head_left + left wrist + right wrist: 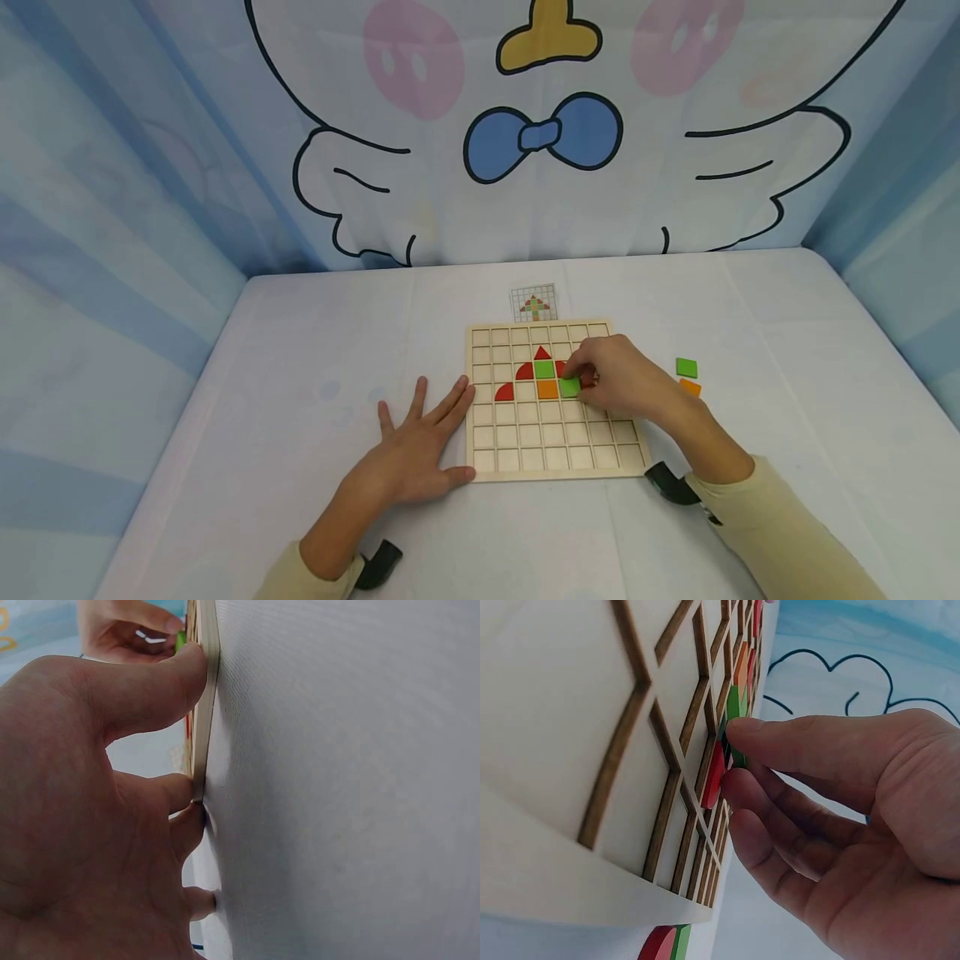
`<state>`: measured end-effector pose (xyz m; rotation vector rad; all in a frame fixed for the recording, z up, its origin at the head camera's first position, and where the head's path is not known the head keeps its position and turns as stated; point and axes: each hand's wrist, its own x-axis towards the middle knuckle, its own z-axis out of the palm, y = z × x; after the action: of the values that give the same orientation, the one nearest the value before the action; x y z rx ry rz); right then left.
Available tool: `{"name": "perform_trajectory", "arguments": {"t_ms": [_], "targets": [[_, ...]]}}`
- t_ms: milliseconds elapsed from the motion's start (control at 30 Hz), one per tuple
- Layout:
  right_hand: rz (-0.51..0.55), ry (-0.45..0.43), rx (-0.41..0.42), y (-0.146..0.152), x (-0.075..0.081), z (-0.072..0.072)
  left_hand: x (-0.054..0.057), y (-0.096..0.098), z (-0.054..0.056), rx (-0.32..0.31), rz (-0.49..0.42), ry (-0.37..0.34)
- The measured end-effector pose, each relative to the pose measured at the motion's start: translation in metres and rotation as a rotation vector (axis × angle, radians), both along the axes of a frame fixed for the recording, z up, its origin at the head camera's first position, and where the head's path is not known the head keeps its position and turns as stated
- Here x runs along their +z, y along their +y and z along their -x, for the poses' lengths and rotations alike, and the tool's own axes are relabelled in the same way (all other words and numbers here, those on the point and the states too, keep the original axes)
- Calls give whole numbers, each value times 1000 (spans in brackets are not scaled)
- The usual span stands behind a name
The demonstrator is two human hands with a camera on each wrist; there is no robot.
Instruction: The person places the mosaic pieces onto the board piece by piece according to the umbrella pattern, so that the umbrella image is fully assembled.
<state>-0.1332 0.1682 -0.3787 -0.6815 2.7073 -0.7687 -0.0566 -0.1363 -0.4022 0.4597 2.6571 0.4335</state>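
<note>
Tile (570, 387) (green) pinched in right grip (621, 375).

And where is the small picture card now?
In the head view, the picture card lies on the white table, roughly centred just beyond the far edge of the grid board.

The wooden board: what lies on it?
Red pieces, a green square and an orange square; the right hand, holding another green square, hides part of the board in the head view.
</note>
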Motion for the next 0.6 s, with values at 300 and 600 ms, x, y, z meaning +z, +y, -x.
{"name": "perform_trajectory", "arguments": {"t_ms": [300, 600], "targets": [[3, 23, 21, -1, 0, 0, 0, 0, 0, 0, 4, -1], [-17, 35, 19, -1, 0, 0, -1, 0, 1, 3, 1, 1]]}}
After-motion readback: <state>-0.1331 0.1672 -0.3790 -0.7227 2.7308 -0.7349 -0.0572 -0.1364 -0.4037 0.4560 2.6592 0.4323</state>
